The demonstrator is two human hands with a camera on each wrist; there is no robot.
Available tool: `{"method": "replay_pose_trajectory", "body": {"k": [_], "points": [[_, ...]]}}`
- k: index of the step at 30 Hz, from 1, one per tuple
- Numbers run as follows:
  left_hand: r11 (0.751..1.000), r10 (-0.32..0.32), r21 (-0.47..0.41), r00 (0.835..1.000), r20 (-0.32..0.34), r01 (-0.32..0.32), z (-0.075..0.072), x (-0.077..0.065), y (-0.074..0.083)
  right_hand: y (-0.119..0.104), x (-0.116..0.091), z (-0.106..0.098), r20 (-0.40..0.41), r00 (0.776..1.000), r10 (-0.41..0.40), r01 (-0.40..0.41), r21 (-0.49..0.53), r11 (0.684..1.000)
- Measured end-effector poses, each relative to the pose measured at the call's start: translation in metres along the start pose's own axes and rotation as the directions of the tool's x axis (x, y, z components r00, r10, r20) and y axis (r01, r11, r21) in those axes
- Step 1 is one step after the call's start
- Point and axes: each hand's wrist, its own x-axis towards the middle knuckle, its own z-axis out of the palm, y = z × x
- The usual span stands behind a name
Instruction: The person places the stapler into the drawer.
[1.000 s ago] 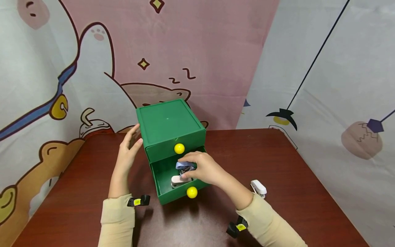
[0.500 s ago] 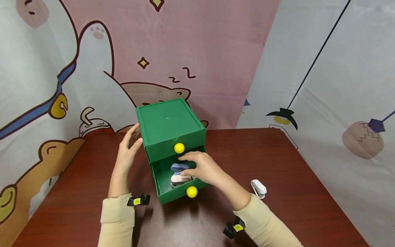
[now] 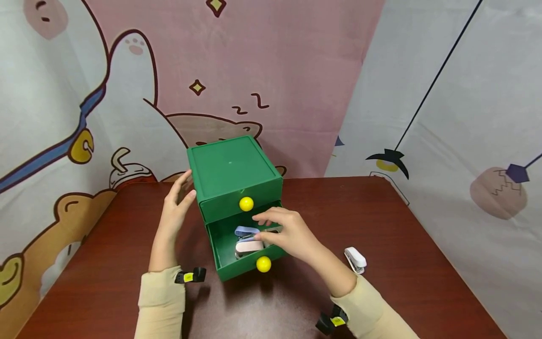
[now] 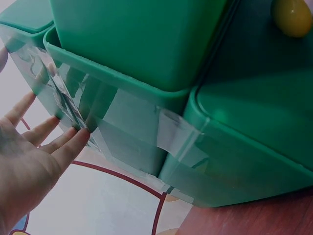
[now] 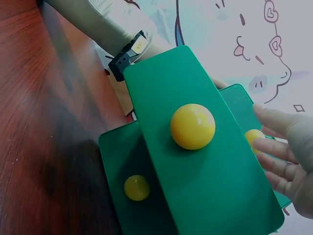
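Note:
A green drawer cabinet (image 3: 230,165) with yellow knobs stands on the table, its lower drawer (image 3: 224,270) pulled out. Inside the drawer lie a blue stapler (image 3: 245,230) and a pale pink stapler (image 3: 249,247), close together. Something whitish shows behind my right hand, too covered to tell. My right hand (image 3: 292,230) hovers over the drawer's right part with fingers spread, the thumb near the blue stapler; whether they touch I cannot tell. With straight fingers, my left hand (image 4: 34,156) touches the cabinet's side, where clear tape (image 4: 122,122) runs across.
A white stapler (image 3: 355,260) lies on the brown table (image 3: 338,212), right of the cabinet. Behind the table hangs a cartoon-print curtain (image 3: 305,94). The right wrist view shows another yellow knob (image 5: 137,188) below the pulled-out drawer.
My right hand has let go of the blue stapler, which came down in the drawer beside the pink one. That hand then drew slightly right. My left hand has stayed put.

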Motion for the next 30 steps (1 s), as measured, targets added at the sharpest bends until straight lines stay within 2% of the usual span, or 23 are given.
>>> {"method": "replay_pose_trajectory", "body": {"k": [9, 13, 20, 24, 30], "points": [[1.0, 0.012, -0.002, 1.0, 0.007, -0.012, 0.0, 0.0, -0.001, 0.002, -0.021, -0.001, -0.049, 0.987, -0.156, 0.155, -0.025, 0.988], [1.0, 0.01, 0.0, 1.0, 0.005, -0.01, 0.0, 0.0, -0.001, 0.008, -0.029, 0.001, -0.063, 0.966, -0.25, 0.245, -0.078, 0.966], [1.0, 0.011, -0.007, 1.0, 0.007, -0.011, 0.001, 0.0, 0.0, 0.015, -0.044, 0.003, -0.073, 0.912, -0.403, 0.381, -0.207, 0.901], [1.0, 0.018, -0.004, 1.0, 0.005, -0.018, 0.001, 0.0, 0.0, 0.019, -0.05, 0.005, -0.037, 0.907, -0.42, 0.401, -0.236, 0.885], [1.0, 0.009, -0.006, 1.0, 0.005, -0.009, 0.001, 0.0, 0.001, 0.03, -0.058, 0.011, 0.032, 0.917, -0.398, 0.397, -0.19, 0.898]]}}
